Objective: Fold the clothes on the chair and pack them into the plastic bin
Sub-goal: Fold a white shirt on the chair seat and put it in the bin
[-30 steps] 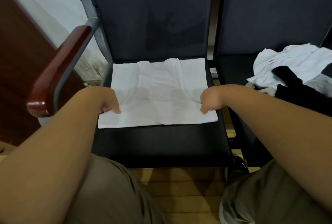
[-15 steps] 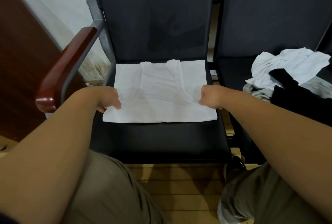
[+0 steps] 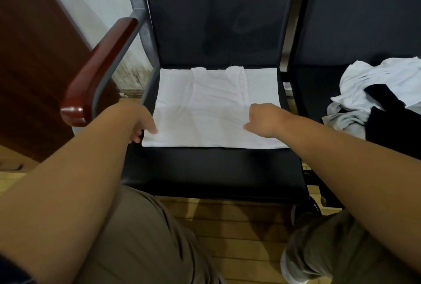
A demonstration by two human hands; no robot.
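White vest [image 3: 211, 110] (folded, flat), chair [image 3: 211, 169].

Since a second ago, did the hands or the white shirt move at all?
The left hand slid toward the near left corner of the white shirt and pinches its edge, thumb on top. The right hand, fingers curled, moved slightly further in over the shirt. The shirt stayed flat on the chair seat, and the clothes pile on the next seat stayed put.
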